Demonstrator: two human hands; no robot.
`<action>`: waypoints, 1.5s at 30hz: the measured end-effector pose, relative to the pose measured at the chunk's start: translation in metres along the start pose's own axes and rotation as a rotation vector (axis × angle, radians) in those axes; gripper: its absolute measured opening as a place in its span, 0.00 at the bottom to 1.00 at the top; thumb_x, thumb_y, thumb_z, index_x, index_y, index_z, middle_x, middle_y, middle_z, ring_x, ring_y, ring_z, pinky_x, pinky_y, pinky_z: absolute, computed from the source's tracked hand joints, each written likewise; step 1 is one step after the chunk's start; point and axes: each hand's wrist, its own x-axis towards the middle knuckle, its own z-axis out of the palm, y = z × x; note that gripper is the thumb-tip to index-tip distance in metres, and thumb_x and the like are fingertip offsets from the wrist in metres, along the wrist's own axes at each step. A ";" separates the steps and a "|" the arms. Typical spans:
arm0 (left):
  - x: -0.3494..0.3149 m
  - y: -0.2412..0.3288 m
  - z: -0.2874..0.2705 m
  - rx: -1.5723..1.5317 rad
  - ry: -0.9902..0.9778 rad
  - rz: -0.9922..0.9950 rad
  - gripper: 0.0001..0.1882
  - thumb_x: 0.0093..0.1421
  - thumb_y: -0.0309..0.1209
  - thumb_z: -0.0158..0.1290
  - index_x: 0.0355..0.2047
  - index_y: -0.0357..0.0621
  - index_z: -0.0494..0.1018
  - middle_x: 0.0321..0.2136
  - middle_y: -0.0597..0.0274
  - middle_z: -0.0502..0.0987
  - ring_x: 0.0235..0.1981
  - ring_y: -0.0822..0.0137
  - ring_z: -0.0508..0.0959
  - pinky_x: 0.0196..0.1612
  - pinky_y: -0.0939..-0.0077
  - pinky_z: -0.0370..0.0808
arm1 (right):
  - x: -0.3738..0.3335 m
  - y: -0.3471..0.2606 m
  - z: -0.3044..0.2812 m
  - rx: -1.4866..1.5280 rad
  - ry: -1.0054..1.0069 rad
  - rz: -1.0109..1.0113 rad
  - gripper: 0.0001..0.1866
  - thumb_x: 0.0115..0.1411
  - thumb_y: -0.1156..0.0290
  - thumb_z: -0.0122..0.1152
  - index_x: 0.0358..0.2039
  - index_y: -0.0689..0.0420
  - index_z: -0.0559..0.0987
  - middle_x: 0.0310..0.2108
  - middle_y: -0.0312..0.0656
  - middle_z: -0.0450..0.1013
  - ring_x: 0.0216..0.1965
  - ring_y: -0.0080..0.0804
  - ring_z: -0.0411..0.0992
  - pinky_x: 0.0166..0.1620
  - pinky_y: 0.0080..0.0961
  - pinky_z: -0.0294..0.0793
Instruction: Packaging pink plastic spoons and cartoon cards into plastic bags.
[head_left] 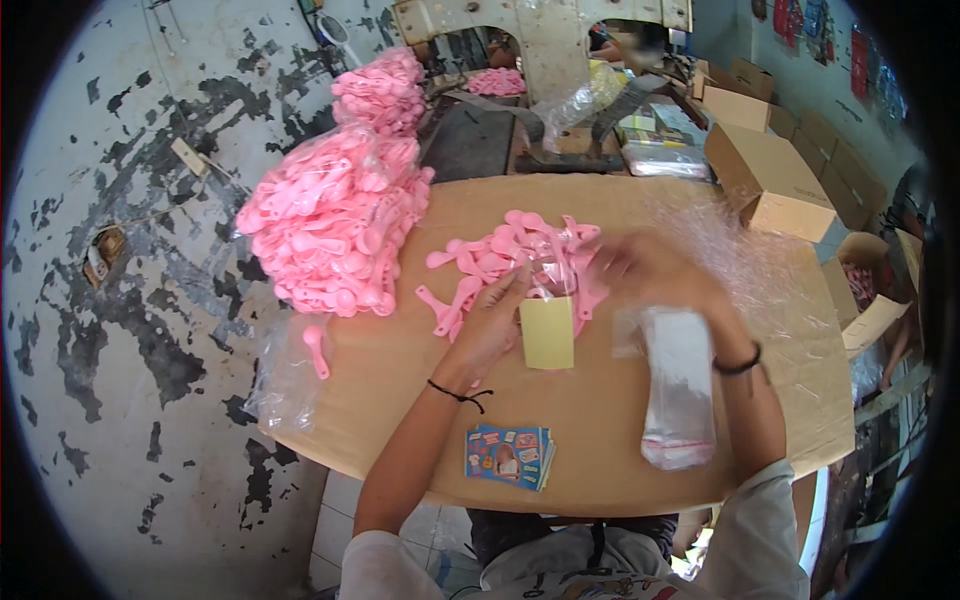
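My left hand [492,322] is closed on the edge of a small clear plastic bag [548,276] near the middle of the table. A plain yellow card [548,334] shows at the bag's lower part. Just to the right, my right hand [655,268] is raised and smeared by motion, so its fingers cannot be made out. Behind the bag lies a loose heap of pink plastic scoops [500,245], partly hidden by both hands. A stack of flat clear bags [680,390] lies below my right wrist. Near the front edge rests a small pile of blue printed cards [508,456].
Large clear sacks full of pink scoops [335,220] stand at the table's left, against a peeling wall. One scoop [316,350] lies on plastic film there. Crumpled clear film [735,250] and an open cardboard box [765,180] are at the right. A metal machine frame [555,80] stands behind.
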 end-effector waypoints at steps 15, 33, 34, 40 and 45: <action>0.006 -0.003 -0.006 0.172 0.017 0.075 0.18 0.69 0.40 0.45 0.50 0.39 0.72 0.37 0.63 0.79 0.33 0.75 0.80 0.36 0.79 0.79 | 0.020 0.014 0.045 0.338 -0.047 0.051 0.12 0.62 0.70 0.61 0.45 0.60 0.81 0.27 0.33 0.76 0.26 0.15 0.71 0.31 0.17 0.72; -0.009 0.030 -0.013 0.412 -0.180 0.182 0.14 0.70 0.30 0.41 0.51 0.40 0.70 0.39 0.61 0.78 0.36 0.73 0.80 0.36 0.78 0.80 | 0.010 0.019 0.033 0.229 0.019 -0.233 0.13 0.55 0.82 0.58 0.39 0.58 0.84 0.32 0.38 0.80 0.30 0.22 0.74 0.36 0.21 0.73; -0.010 0.031 -0.012 0.448 -0.181 0.187 0.12 0.70 0.29 0.41 0.48 0.40 0.71 0.37 0.62 0.77 0.34 0.74 0.80 0.34 0.79 0.79 | 0.009 0.015 0.030 0.139 0.001 -0.303 0.14 0.52 0.83 0.58 0.38 0.58 0.84 0.32 0.40 0.80 0.31 0.25 0.75 0.37 0.23 0.73; -0.011 0.027 -0.017 0.315 -0.200 0.187 0.09 0.69 0.30 0.43 0.38 0.38 0.70 0.34 0.64 0.76 0.30 0.75 0.80 0.32 0.81 0.79 | 0.007 0.007 0.028 0.030 0.014 -0.316 0.15 0.47 0.87 0.56 0.33 0.58 0.85 0.30 0.43 0.80 0.31 0.31 0.75 0.35 0.26 0.72; -0.011 0.026 -0.009 0.340 -0.185 0.183 0.04 0.65 0.26 0.50 0.34 0.38 0.69 0.36 0.64 0.73 0.31 0.73 0.80 0.32 0.81 0.79 | 0.009 0.019 0.023 -0.048 0.064 -0.307 0.11 0.48 0.86 0.55 0.31 0.62 0.81 0.29 0.42 0.79 0.31 0.30 0.75 0.35 0.27 0.72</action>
